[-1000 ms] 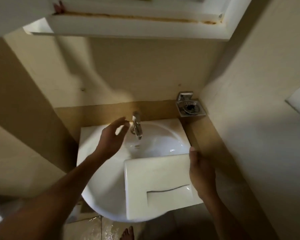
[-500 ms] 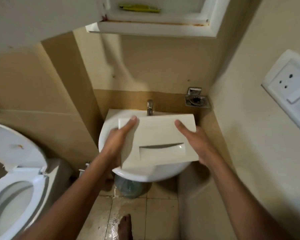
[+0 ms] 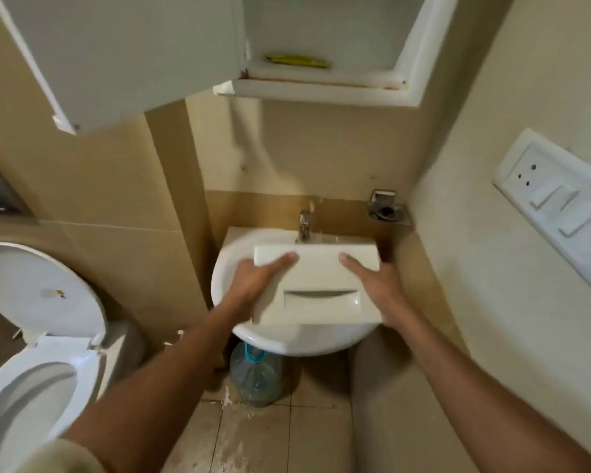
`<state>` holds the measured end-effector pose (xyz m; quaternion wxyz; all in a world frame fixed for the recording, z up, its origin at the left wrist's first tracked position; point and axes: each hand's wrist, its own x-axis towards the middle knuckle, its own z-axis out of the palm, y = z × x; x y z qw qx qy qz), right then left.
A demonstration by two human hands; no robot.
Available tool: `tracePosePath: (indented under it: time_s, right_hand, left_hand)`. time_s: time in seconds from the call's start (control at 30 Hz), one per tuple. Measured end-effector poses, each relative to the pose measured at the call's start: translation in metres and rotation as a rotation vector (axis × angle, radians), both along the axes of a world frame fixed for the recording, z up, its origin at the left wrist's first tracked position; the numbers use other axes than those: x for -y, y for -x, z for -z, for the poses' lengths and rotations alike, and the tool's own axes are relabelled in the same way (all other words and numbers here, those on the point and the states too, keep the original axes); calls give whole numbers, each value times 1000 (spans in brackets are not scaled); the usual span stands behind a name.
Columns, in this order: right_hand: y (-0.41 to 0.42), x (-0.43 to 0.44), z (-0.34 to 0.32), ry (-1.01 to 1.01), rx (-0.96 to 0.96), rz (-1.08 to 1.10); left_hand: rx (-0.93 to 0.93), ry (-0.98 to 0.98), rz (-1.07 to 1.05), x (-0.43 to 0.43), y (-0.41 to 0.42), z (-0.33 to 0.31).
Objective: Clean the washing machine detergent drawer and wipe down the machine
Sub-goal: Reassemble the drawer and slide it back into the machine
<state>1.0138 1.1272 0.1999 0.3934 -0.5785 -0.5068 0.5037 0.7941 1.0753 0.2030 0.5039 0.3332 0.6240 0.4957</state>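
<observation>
A white detergent drawer (image 3: 318, 285), front panel with its recessed handle facing up, is held over the white washbasin (image 3: 226, 285). My left hand (image 3: 256, 281) grips its left side, thumb lying on the top face. My right hand (image 3: 376, 285) grips its right side, thumb on top as well. The fingers under the drawer are hidden. A chrome tap (image 3: 304, 225) stands just behind the drawer at the basin's back edge. The washing machine is not in view.
An open toilet (image 3: 38, 336) stands at the left. A plastic water jug (image 3: 255, 377) sits under the basin on a wet tiled floor. Overhead hangs an open wall cabinet (image 3: 321, 90), its door (image 3: 116, 56) swung left. A switch plate (image 3: 556, 206) and a soap holder (image 3: 388, 209) are on the right.
My left hand left the tap and took hold of the drawer's left side. The drawer rose off the basin, now held in both hands. The view pulled back.
</observation>
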Motion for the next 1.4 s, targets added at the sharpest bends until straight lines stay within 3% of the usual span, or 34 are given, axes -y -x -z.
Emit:
tracePosePath:
  time_s: [0.1, 0.23, 0.33, 0.43, 0.53, 0.6, 0.67, 0.73, 0.87, 1.0, 1.07, 1.17, 1.27, 1.33, 1.4]
  right_hand:
    - [-3, 12, 21, 63, 33, -64]
    - [-1, 11, -34, -132, -9, 8]
    - [-1, 15, -108, -406, -130, 60]
    - [-5, 30, -182, -748, -272, 79]
    - [1, 31, -185, -978, -378, 124]
    - [11, 19, -134, -802, -281, 163]
    - [17, 18, -58, -320, -70, 133]
    - [11, 33, 4, 38, -3, 49]
    - [3, 36, 14, 44, 28, 15]
    - [4, 23, -69, -200, -85, 33]
    - [0, 26, -131, -411, -149, 40]
    - [-7, 44, -218, -810, -249, 70]
    - [-2, 47, -220, -1132, -374, 91]
    - [10, 32, -164, -910, -327, 131]
    - [15, 23, -75, -387, -115, 99]
  left_hand:
    - [71, 25, 25, 7, 10, 30]
    - [50, -122, 118, 0, 15, -21]
    - [-47, -389, 126, 3, 9, -107]
    - [-135, -800, 146, 17, 7, -192]
    - [-228, -1024, 148, 16, 10, -203]
    - [-211, -765, 78, 1, 11, -148]
    - [-122, -263, 70, 3, 12, -68]
    - [-15, -1, 116, 17, 15, 4]
    - [17, -14, 96, 22, 16, 22]
    - [-2, -187, 55, 15, 7, -68]
    - [-97, -398, 41, 21, 2, -133]
    - [-162, -868, 97, 42, -1, -224]
    - [-201, -1158, 132, 41, 1, -230]
    - [-204, -910, 68, 23, 3, -170]
    - [-148, -381, 29, 21, 6, -81]
